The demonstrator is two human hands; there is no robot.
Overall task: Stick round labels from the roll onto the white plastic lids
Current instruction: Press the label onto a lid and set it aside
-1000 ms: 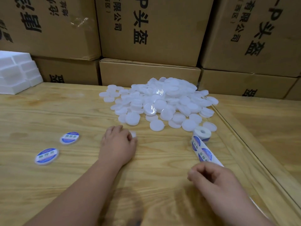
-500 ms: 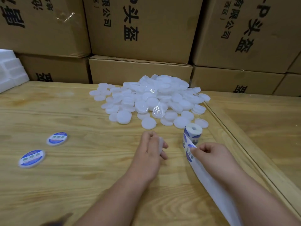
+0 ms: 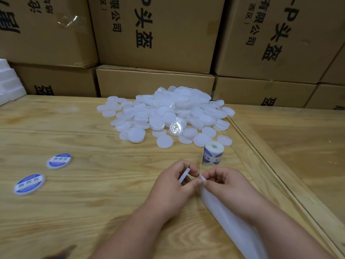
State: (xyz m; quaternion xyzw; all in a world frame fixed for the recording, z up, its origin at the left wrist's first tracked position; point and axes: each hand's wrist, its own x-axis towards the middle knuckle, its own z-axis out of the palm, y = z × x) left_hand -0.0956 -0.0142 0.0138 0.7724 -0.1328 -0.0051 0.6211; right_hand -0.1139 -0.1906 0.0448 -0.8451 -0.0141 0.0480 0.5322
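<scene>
white lid (image 3: 183, 175) edge-on in left grip (image 3: 173, 186), right grip (image 3: 222, 184) pinching backing strip (image 3: 224, 217) just beside it

The lids in the heap (image 3: 166, 113) are milky white, one of them glossy and clear-looking. The two labelled lids (image 3: 43, 172) carry blue-and-white round labels, as does the roll (image 3: 213, 153), whose print is too blurred to read. Tan plywood table (image 3: 74, 212), brown cartons (image 3: 158, 28) with black characters.
</scene>
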